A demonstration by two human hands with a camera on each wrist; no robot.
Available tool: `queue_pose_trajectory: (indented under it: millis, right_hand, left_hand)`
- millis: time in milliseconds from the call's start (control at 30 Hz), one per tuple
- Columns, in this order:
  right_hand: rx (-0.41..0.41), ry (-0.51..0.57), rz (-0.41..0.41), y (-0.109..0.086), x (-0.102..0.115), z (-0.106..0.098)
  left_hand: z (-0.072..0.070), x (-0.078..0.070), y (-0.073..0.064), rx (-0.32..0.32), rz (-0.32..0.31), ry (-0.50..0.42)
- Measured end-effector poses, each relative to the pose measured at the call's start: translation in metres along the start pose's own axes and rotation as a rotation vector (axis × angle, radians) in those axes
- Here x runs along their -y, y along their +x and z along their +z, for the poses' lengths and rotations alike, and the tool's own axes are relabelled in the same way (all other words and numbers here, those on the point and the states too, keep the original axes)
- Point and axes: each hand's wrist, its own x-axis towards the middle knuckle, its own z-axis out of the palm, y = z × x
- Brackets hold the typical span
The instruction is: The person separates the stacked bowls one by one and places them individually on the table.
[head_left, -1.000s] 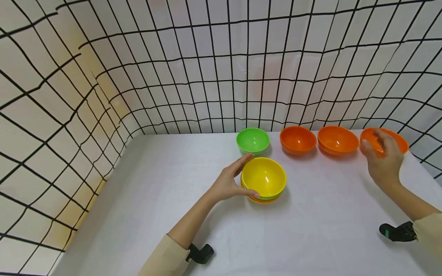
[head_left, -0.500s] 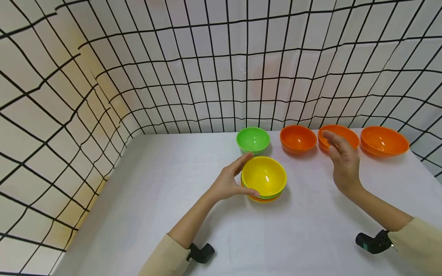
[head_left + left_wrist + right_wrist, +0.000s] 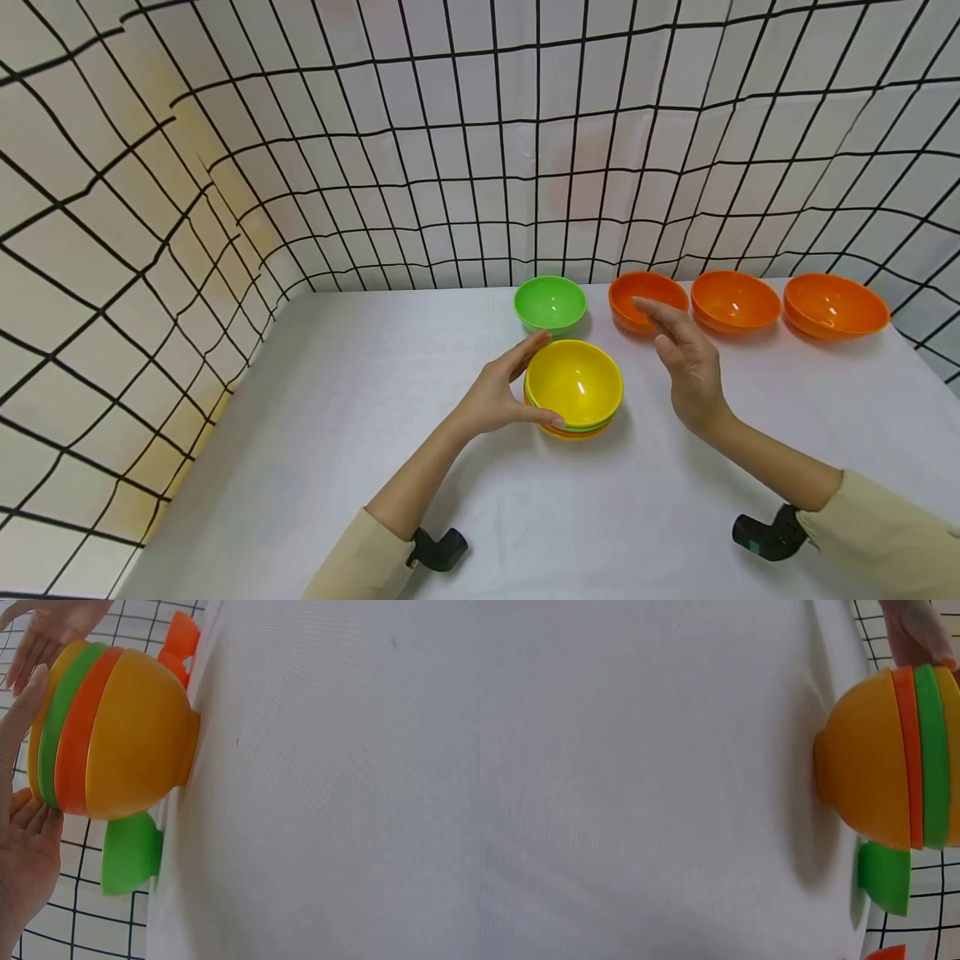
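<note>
My left hand (image 3: 491,396) grips the left side of a stack of nested bowls, thumb at the front rim and fingers at the back. A yellow bowl (image 3: 576,383) tops the stack. Beneath it, the left wrist view shows a green bowl (image 3: 66,724), a red-orange bowl (image 3: 84,735) and a yellow-orange bowl (image 3: 139,739) at the bottom. To the right of the stack, my right hand (image 3: 693,371) is raised with its fingers extended and nothing in it. Its fingertips overlap the leftmost orange bowl (image 3: 633,287) in the head view.
Behind the stack stands a single green bowl (image 3: 550,306). Two more orange bowls, a middle one (image 3: 735,304) and a far right one (image 3: 836,308), continue the back row. A white cloth (image 3: 337,417) covers the table, and black netting (image 3: 450,179) rises behind and at the left.
My right hand has left the far right orange bowl and moved left, past the middle one, toward the stack. My left hand and the stack stay put.
</note>
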Motion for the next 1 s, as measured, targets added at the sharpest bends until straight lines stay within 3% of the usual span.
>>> queue_pose_trajectory:
  millis: [333, 667, 1000]
  right_hand:
    - [0.232, -0.068, 0.286, -0.006, -0.002, 0.014]
    - [0.285, -0.087, 0.347, -0.011, -0.005, 0.020]
    - [0.414, -0.263, 0.443, -0.017, -0.004, 0.025]
  left_hand:
    - [0.000, 0.001, 0.002, 0.002, -0.012, -0.027]
    - [0.000, 0.002, 0.001, -0.005, -0.006, -0.032]
    - [0.001, 0.003, 0.000, 0.000, -0.002, -0.030]
